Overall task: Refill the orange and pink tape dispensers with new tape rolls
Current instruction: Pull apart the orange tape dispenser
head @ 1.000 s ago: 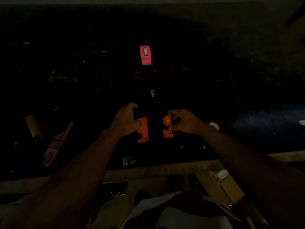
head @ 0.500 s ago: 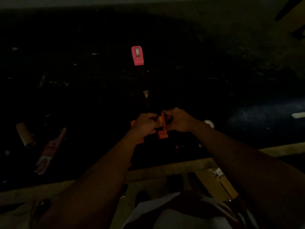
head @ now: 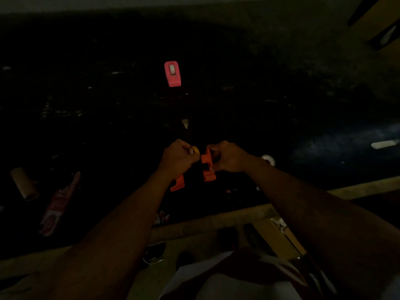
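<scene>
The scene is very dark. The orange tape dispenser is apart in two halves, held over the black table near its front edge. My left hand (head: pixel 178 158) grips one orange half (head: pixel 178 185), which sticks out below the fist, and pinches a small yellow-orange hub (head: pixel 195 150) at the fingertips. My right hand (head: pixel 227 156) grips the other orange half (head: pixel 208 166), held upright. The two halves are a small gap apart. The pink tape dispenser (head: pixel 172 73) lies alone farther back on the table, with a white roll showing in its top.
A white tape roll (head: pixel 268 159) lies just right of my right wrist. A cardboard tube (head: pixel 24 184) and a red-and-white package (head: pixel 59 204) lie at the left. The table's wooden front edge (head: pixel 216 221) runs below my forearms. A pale strip (head: pixel 384 144) lies far right.
One second ago the halves were held apart, with the yellow hub on the right half. My hands met, and now the hub is at my left fingertips and the halves have parted slightly.
</scene>
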Demonstrator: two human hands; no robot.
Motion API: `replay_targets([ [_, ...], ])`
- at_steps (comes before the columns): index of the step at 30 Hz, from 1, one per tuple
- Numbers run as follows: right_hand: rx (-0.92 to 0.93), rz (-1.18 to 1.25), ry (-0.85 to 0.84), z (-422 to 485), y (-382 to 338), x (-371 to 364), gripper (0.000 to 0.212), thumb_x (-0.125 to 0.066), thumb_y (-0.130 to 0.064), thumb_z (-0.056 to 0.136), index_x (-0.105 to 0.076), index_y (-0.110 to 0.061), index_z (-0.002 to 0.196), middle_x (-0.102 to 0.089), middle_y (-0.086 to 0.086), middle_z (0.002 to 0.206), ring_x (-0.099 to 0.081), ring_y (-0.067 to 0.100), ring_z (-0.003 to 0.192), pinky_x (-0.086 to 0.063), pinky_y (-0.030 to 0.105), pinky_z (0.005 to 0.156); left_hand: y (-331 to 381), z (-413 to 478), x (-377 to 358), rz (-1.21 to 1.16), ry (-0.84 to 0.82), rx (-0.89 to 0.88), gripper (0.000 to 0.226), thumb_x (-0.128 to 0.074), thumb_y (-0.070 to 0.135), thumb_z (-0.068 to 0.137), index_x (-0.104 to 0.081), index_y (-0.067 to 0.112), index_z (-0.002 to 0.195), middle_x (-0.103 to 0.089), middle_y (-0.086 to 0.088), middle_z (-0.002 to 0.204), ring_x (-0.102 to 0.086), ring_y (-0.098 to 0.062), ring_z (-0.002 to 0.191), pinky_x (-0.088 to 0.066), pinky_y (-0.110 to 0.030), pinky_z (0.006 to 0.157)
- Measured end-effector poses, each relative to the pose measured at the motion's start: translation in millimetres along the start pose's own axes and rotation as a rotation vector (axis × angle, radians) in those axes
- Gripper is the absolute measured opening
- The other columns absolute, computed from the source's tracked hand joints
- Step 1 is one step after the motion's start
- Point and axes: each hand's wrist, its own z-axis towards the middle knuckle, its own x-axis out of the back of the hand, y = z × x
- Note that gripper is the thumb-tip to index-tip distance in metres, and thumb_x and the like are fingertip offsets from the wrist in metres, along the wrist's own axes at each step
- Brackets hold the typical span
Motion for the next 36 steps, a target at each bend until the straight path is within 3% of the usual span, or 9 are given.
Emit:
replay_targets([
  [5,-0.020,0.030,0.008,-2.4,-1.2,-2.0,0.048,-0.078,-0.012,0.072,-0.061,-0.013,0.117,-0.067,0.008,0.112,-0.063,0.020,0.103,-0.051,0.035,0.092,2.2,-0.2,7.6,-0.080,0.036,0.005,0.030,-0.073,0.032,0.077,-0.055,0.024,0.100,-0.066,0.007,0.086,-0.069,-0.017,0.087,-0.059,-0.042,0.086],
  [9,-0.047,0.038,0.006,-6.9,-2.7,-0.9,0.057,-0.080,-0.011,0.070,-0.057,-0.011,0.122,-0.066,0.005,0.109,-0.062,0.020,0.103,-0.050,0.032,0.090,3.1,-0.3,8.5,-0.088,0.038,0.008,0.029,-0.073,0.029,0.078,-0.055,0.023,0.099,-0.066,0.005,0.085,-0.070,-0.019,0.086,-0.059,-0.043,0.086],
  [11,-0.070,0.037,0.002,-8.8,-3.1,3.2,0.065,-0.079,-0.010,0.072,-0.050,-0.010,0.130,-0.064,0.005,0.109,-0.061,0.020,0.104,-0.047,0.027,0.086,4.3,-0.8,7.5,-0.089,0.041,0.007,0.028,-0.074,0.028,0.077,-0.055,0.025,0.098,-0.067,0.004,0.086,-0.070,-0.018,0.085,-0.059,-0.043,0.085],
  [14,-0.133,0.055,0.042,-10.4,0.2,19.0,0.080,-0.077,-0.012,0.076,-0.034,-0.011,0.144,-0.060,0.012,0.126,-0.059,0.024,0.113,-0.048,0.031,0.095,9.4,-0.5,5.2,-0.104,0.045,0.000,0.029,-0.074,0.028,0.077,-0.055,0.026,0.099,-0.065,0.006,0.086,-0.069,-0.017,0.087,-0.059,-0.042,0.086],
  [19,-0.116,-0.347,0.115,-30.7,15.8,59.2,0.060,-0.071,-0.016,0.080,-0.048,-0.016,0.135,-0.060,0.009,0.128,-0.057,0.025,0.116,-0.044,0.030,0.094,28.1,-0.4,-7.5,-0.133,0.046,-0.090,0.025,-0.074,0.028,0.074,-0.053,0.037,0.085,-0.067,0.008,0.087,-0.070,-0.018,0.088,-0.059,-0.044,0.086],
  [22,-0.125,-0.508,0.034,-43.0,30.0,59.6,0.064,-0.074,-0.024,0.076,-0.049,-0.019,0.134,-0.056,0.009,0.134,-0.052,0.025,0.123,-0.040,0.030,0.100,38.0,-2.6,-18.8,-0.129,0.015,-0.127,0.025,-0.073,0.028,0.076,-0.059,0.033,0.095,-0.066,0.009,0.088,-0.069,-0.016,0.088,-0.058,-0.041,0.087],
  [24,-0.130,-0.540,0.006,-46.6,37.2,52.3,0.069,-0.077,-0.022,0.074,-0.047,-0.020,0.136,-0.051,0.010,0.139,-0.048,0.028,0.127,-0.038,0.032,0.104,43.1,-5.8,-25.8,-0.098,-0.005,-0.149,0.031,-0.073,0.024,0.077,-0.060,0.026,0.105,-0.063,0.012,0.085,-0.067,-0.011,0.084,-0.058,-0.037,0.086],
  [27,-0.116,-0.568,-0.017,-46.1,45.6,40.5,0.073,-0.078,-0.017,0.072,-0.045,-0.024,0.137,-0.048,0.009,0.141,-0.045,0.030,0.129,-0.039,0.037,0.104,47.2,-9.7,-33.9,-0.109,-0.032,-0.161,0.029,-0.073,0.022,0.075,-0.060,0.028,0.100,-0.067,0.010,0.085,-0.070,-0.015,0.086,-0.058,-0.041,0.087],
  [36,-0.074,-0.517,0.029,-41.1,59.5,35.4,0.050,-0.065,-0.013,0.083,-0.052,-0.024,0.131,-0.052,0.009,0.137,-0.048,0.028,0.125,-0.041,0.035,0.099,49.5,-11.4,-36.9,-0.091,-0.038,-0.133,0.029,-0.073,0.025,0.077,-0.060,0.030,0.102,-0.068,0.007,0.093,-0.070,-0.015,0.089,-0.059,-0.041,0.086],
])
